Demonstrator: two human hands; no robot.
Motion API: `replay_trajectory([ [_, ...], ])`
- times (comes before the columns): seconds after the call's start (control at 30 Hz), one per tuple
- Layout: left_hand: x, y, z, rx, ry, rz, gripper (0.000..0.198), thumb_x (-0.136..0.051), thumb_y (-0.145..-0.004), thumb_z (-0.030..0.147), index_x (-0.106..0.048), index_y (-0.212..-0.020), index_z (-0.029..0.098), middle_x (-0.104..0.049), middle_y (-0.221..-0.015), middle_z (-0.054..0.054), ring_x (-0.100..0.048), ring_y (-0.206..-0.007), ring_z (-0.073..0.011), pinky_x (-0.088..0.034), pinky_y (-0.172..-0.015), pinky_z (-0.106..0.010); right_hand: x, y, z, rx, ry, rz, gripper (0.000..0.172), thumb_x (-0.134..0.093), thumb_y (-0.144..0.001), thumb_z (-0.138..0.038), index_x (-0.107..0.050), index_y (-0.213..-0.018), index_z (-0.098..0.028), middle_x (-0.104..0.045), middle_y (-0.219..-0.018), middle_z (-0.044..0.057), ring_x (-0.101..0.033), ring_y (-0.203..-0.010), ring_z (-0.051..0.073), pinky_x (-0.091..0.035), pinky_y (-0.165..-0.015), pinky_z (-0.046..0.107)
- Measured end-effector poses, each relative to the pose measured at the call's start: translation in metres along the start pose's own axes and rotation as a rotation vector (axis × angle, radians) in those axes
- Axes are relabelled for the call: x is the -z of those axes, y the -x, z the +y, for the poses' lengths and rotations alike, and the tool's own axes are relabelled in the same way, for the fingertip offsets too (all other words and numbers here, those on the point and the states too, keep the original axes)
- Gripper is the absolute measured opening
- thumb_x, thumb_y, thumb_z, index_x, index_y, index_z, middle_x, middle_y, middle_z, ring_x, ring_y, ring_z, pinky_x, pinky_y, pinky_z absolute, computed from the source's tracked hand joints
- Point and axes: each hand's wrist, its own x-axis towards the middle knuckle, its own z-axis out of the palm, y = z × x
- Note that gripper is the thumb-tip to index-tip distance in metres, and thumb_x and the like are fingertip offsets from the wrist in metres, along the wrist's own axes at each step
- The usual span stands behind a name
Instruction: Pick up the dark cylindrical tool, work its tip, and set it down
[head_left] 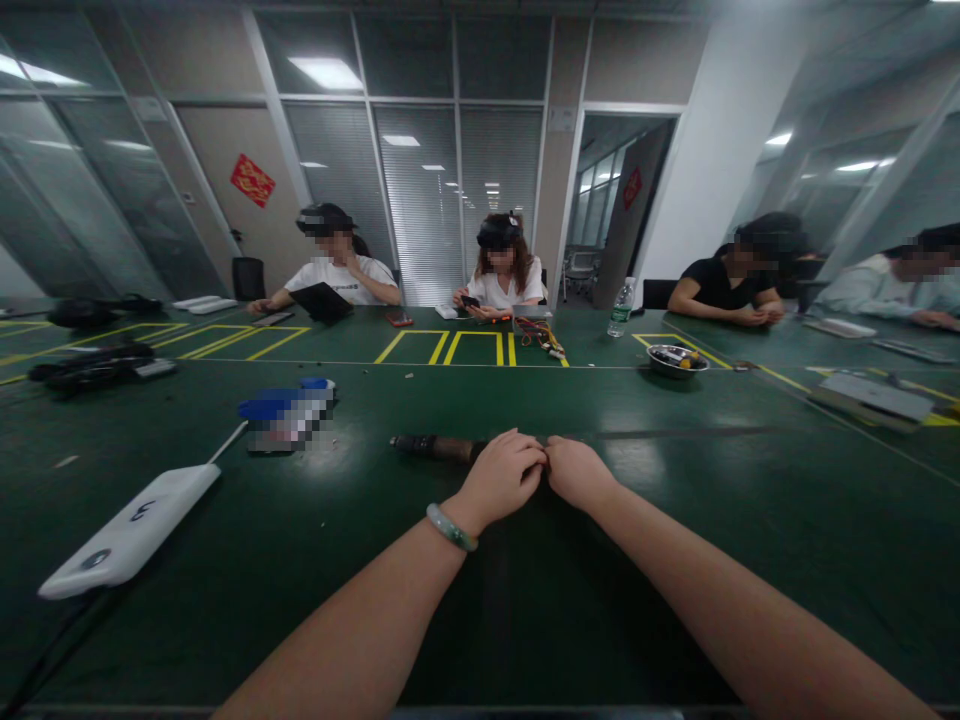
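Observation:
A dark, stick-shaped tool (442,449) lies across the green table in front of me. Its left end has a black ribbed collar and a narrow metallic tip; I cannot tell its exact kind. My left hand (508,472), with a jade-coloured bangle (451,527) at the wrist, is closed over the right part of this tool. Touching or nearly touching it is my right hand (576,472), its fingers curled in. What the right fingers hold is hidden. The tool's right end is covered by the hands.
A white power bank-like device (135,530) with a cable lies left, beside a blue-and-white packet (289,415). Farther off are a metal bowl (676,362) of small parts, a water bottle (621,308) and coloured wires (540,335). Several people in headsets sit around the table (750,530).

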Motion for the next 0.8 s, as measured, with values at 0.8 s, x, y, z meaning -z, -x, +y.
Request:
replay_trajectory([
  [0.8, 0.008, 0.009, -0.015, 0.035, 0.054, 0.017, 0.025, -0.05, -0.091, 0.018, -0.067, -0.108, 0.026, -0.063, -0.119, -0.002, -0.056, -0.114, -0.0181, -0.042, -0.103, -0.039, 0.004, 0.018, 0.099, -0.194, 0.091, -0.076, 0.034, -0.035, -0.099, -0.031, -0.063, -0.115, -0.02, -0.065, -0.101, 0.011, -0.064, -0.092, 0.019, -0.045, -0.081, 0.028],
])
